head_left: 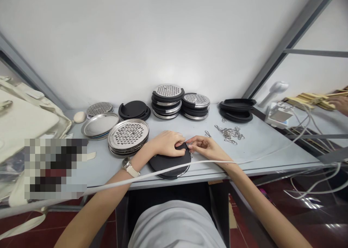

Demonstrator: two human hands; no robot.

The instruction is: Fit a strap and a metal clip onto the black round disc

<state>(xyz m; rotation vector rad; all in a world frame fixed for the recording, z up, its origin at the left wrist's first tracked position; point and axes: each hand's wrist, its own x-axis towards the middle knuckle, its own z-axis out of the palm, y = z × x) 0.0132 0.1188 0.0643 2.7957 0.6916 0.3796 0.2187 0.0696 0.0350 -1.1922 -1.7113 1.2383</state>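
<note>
A round black disc with a metal rim [166,165] lies at the front edge of the grey table [261,146]. My left hand [166,143], with a watch on its wrist, is closed and presses down on the disc's far edge. My right hand [204,146] pinches a small metal clip at the disc's right edge, fingers closed. A white cable [114,184] runs across both forearms, in front of the disc.
Perforated steel discs [128,135], plain steel plates [100,125] and black rings [134,110] are stacked at the back left. Two mixed stacks [167,101] stand at the back middle, black rings [236,109] to the right. Loose metal clips [230,133] lie near my right hand. Another person's hand [339,104] is at the far right.
</note>
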